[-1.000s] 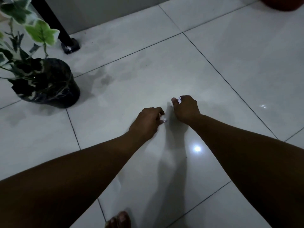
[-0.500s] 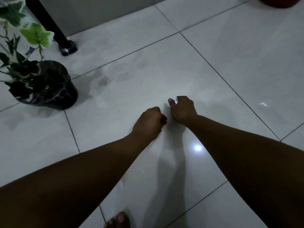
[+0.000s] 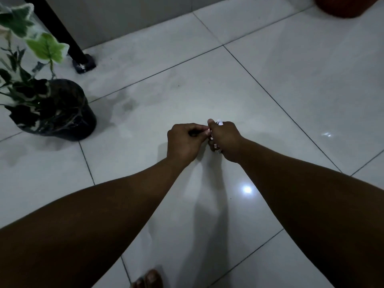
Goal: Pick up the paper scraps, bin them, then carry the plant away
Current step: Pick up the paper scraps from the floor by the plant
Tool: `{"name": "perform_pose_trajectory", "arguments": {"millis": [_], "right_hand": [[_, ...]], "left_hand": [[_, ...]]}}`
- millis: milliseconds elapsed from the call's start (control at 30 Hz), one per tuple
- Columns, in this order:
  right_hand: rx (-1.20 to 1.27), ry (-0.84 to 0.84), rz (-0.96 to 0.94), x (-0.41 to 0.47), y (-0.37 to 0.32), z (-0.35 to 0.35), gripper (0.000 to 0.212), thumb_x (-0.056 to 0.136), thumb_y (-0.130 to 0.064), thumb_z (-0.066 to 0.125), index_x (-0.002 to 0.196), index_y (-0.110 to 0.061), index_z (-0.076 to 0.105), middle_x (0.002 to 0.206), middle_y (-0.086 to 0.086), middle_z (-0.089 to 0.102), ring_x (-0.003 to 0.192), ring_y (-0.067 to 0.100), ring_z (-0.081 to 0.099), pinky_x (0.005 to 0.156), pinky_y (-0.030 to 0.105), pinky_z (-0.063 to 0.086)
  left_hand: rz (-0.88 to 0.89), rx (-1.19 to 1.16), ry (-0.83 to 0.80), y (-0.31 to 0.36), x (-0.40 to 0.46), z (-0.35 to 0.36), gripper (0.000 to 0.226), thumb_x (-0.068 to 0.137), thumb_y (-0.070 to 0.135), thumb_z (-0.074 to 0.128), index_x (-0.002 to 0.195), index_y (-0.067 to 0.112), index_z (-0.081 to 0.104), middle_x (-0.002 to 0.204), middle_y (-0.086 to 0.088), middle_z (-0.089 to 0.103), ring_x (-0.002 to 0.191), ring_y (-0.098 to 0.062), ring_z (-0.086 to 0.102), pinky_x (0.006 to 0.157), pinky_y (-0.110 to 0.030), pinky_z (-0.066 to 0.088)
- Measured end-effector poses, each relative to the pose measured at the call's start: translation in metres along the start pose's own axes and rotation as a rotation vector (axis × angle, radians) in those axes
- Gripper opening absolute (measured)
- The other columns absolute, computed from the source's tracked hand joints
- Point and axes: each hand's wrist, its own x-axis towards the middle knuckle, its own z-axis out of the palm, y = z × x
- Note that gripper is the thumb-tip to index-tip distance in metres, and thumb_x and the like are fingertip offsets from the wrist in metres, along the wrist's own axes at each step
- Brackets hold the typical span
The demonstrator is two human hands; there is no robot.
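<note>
Both hands meet over the middle of the floor (image 3: 270, 96), the left hand (image 3: 182, 142) touching the right hand (image 3: 226, 140), with paper scraps (image 3: 219, 122) poking out of the right fist. The plant (image 3: 52, 109) stands on the floor well to the left. Behind it a furniture leg (image 3: 68, 38) meets the floor. A round vessel (image 3: 345, 7) sits at the far right. Toes (image 3: 148, 280) rest on the floor nearest the viewer.

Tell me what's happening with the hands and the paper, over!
Right hand fisted on white paper scraps. Left hand pinched shut beside it, contents unclear. Plant untouched on floor, far left. Nothing in the way.
</note>
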Motion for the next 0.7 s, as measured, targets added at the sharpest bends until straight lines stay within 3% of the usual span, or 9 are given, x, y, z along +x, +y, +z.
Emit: {"name": "perform_pose_trajectory", "arguments": {"millis": [167, 300, 400, 533, 633, 700], "right_hand": [[0.092, -0.051, 0.047, -0.002, -0.002, 0.004, 0.023, 0.097, -0.02, 0.045, 0.075, -0.014, 0.045, 0.056, 0.007, 0.043, 0.042, 0.016, 0.034, 0.047, 0.025, 0.022], [0.096, -0.086, 0.054, -0.003, -0.002, 0.005, 0.02, 0.097, -0.019, 0.045, 0.077, -0.014, 0.044, 0.061, 0.008, 0.045, 0.043, 0.016, 0.036, 0.044, 0.022, 0.025], [-0.034, -0.084, 0.0, -0.002, 0.001, 0.009, 0.027, 0.096, -0.021, 0.045, 0.07, -0.014, 0.042, 0.059, 0.009, 0.045, 0.04, 0.018, 0.038, 0.04, 0.019, 0.027], [-0.291, -0.072, -0.136, -0.003, 0.001, 0.012, 0.038, 0.096, -0.016, 0.042, 0.059, -0.015, 0.041, 0.056, 0.011, 0.047, 0.045, 0.023, 0.043, 0.042, 0.022, 0.031], [-0.407, -0.104, -0.16, -0.005, 0.003, 0.011, 0.039, 0.095, -0.016, 0.044, 0.055, -0.016, 0.043, 0.053, 0.011, 0.047, 0.044, 0.024, 0.044, 0.039, 0.021, 0.032], [-0.522, -0.116, -0.172, -0.004, 0.004, 0.011, 0.037, 0.096, -0.017, 0.043, 0.059, -0.017, 0.046, 0.058, 0.007, 0.048, 0.049, 0.021, 0.045, 0.045, 0.026, 0.035]], "left_hand": [[-0.034, -0.03, -0.034, 0.005, 0.006, -0.007, 0.013, 0.072, 0.018, 0.086, 0.077, 0.02, 0.074, 0.074, 0.002, 0.076, 0.071, -0.005, 0.073, 0.076, -0.023, 0.057], [0.049, 0.125, -0.076, 0.003, 0.013, -0.015, 0.027, 0.067, 0.023, 0.086, 0.066, 0.023, 0.059, 0.068, 0.005, 0.073, 0.066, -0.011, 0.069, 0.067, -0.029, 0.053], [0.127, 0.323, -0.111, 0.0, 0.02, -0.021, 0.029, 0.064, 0.03, 0.082, 0.062, 0.026, 0.053, 0.066, 0.015, 0.071, 0.07, -0.005, 0.066, 0.066, -0.029, 0.05], [0.256, 0.493, -0.065, 0.002, 0.021, -0.025, 0.022, 0.068, 0.027, 0.074, 0.061, 0.022, 0.053, 0.062, 0.01, 0.065, 0.063, -0.008, 0.059, 0.06, -0.024, 0.041], [0.241, 0.487, -0.184, 0.002, 0.023, -0.03, 0.025, 0.067, 0.019, 0.075, 0.06, 0.022, 0.051, 0.053, 0.016, 0.058, 0.054, 0.0, 0.053, 0.055, -0.019, 0.036], [0.172, 0.391, -0.286, 0.0, 0.025, -0.037, 0.029, 0.067, 0.013, 0.078, 0.06, 0.021, 0.051, 0.054, 0.019, 0.064, 0.056, 0.002, 0.059, 0.055, -0.016, 0.04]]}}
